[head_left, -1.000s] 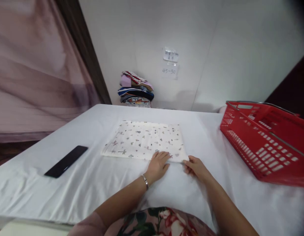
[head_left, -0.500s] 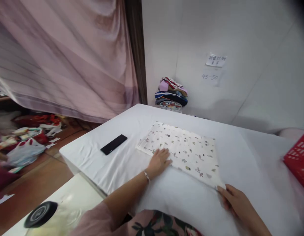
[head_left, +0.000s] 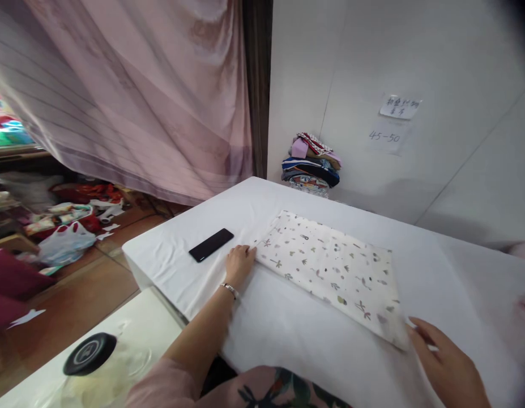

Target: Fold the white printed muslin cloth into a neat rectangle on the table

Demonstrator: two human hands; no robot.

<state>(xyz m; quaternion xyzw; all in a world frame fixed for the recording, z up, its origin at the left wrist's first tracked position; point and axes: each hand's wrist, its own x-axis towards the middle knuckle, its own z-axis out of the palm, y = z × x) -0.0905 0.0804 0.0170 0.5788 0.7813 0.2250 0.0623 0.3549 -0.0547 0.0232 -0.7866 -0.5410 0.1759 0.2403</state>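
Note:
A white cloth (head_left: 330, 266) with small plant-like prints lies folded flat in a rectangle on the white-covered table (head_left: 313, 334). My left hand (head_left: 240, 265), with a bracelet at the wrist, is at the cloth's near left corner, its fingertips closed on the edge. Beside the near right corner is my right hand (head_left: 447, 360), slightly blurred. Its fingers are loosely bent and apart, with white showing between them, close to the cloth's right edge. A black phone (head_left: 212, 245) lies left of my left hand.
Folded fabrics (head_left: 312, 164) are stacked beyond the table's far edge, against the wall. Paper notes (head_left: 400, 107) hang on the wall. At lower left, a clear jar with a black lid (head_left: 90, 354) stands on a lower surface. A pink curtain (head_left: 173, 102) hangs at left.
My left hand has moved left from the cloth's near edge to its corner. My right hand has loosened from the near right corner, which now lies flatter. The view has shifted left.

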